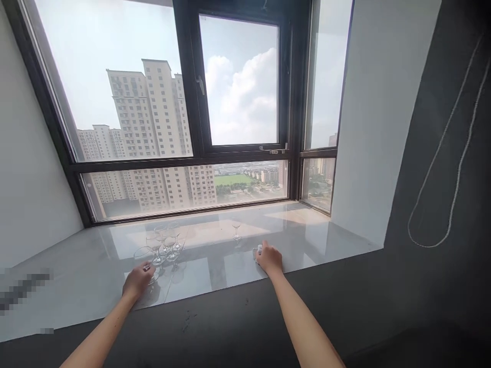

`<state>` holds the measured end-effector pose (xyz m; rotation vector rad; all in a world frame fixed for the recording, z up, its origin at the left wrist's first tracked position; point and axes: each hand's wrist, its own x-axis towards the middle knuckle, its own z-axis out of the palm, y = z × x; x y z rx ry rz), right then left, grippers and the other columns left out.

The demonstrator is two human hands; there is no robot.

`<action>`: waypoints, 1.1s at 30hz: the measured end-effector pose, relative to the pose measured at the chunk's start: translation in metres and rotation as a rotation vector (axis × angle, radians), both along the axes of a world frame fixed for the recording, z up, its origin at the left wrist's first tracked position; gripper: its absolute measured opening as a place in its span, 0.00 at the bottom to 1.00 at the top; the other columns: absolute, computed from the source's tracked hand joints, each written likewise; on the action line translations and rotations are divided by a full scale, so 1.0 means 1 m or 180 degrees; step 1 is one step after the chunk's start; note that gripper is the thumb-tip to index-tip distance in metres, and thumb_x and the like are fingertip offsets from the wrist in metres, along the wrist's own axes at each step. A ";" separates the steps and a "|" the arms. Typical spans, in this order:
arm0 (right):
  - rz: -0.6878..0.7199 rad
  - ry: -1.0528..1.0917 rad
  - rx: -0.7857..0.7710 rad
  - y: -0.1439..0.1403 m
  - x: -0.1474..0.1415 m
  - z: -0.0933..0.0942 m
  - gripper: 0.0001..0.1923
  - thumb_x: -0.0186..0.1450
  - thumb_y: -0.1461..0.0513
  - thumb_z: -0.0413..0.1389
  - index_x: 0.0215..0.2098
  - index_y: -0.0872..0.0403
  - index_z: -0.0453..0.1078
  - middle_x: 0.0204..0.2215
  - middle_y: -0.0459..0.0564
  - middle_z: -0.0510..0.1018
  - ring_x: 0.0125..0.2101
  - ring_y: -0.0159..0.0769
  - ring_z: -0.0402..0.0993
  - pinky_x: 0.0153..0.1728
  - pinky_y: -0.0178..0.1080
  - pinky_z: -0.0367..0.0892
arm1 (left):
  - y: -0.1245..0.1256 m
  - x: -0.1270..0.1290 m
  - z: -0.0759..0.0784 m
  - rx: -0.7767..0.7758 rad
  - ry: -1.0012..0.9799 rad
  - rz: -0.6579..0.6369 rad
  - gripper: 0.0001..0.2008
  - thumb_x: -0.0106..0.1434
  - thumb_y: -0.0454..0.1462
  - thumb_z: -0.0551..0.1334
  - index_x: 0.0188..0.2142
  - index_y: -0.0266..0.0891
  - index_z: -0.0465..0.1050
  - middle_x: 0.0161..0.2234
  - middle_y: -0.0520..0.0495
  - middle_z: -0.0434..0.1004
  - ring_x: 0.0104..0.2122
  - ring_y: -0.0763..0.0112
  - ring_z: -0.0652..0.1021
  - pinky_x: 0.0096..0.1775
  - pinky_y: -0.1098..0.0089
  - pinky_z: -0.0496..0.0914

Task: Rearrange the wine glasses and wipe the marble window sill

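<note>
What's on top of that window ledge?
A cluster of stemmed glasses and one lone glass stand on the ledge. The left hand holds another glass; the right hand holds a pale item, partly covered, its identity unclear. Both hands hide the ledge beneath.

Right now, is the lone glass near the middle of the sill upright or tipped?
Upright. The lone glass has its bowl on top and its stem below, running down to the foot on the sill.
</note>
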<state>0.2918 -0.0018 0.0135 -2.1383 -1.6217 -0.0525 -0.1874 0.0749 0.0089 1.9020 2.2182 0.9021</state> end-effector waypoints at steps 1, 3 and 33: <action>0.0017 0.0009 0.0018 0.000 0.000 -0.001 0.14 0.68 0.57 0.48 0.45 0.57 0.66 0.35 0.59 0.77 0.38 0.44 0.75 0.33 0.38 0.63 | -0.002 0.001 0.000 -0.0079 -0.0070 -0.0025 0.10 0.57 0.40 0.57 0.35 0.42 0.74 0.39 0.42 0.81 0.37 0.58 0.79 0.33 0.71 0.65; 0.0006 -0.0038 0.0044 0.002 0.002 -0.005 0.13 0.67 0.57 0.49 0.44 0.57 0.67 0.35 0.59 0.77 0.38 0.44 0.75 0.33 0.38 0.64 | -0.003 0.002 -0.002 -0.0096 -0.0093 0.0034 0.10 0.58 0.40 0.56 0.36 0.41 0.74 0.38 0.43 0.81 0.36 0.60 0.79 0.32 0.72 0.65; 0.0067 -0.0272 0.0168 0.014 0.008 -0.024 0.17 0.66 0.51 0.47 0.44 0.53 0.67 0.34 0.56 0.76 0.37 0.46 0.75 0.31 0.38 0.61 | -0.010 0.008 -0.007 -0.0027 -0.0259 0.0051 0.06 0.59 0.36 0.55 0.30 0.41 0.71 0.32 0.45 0.80 0.33 0.63 0.78 0.30 0.72 0.60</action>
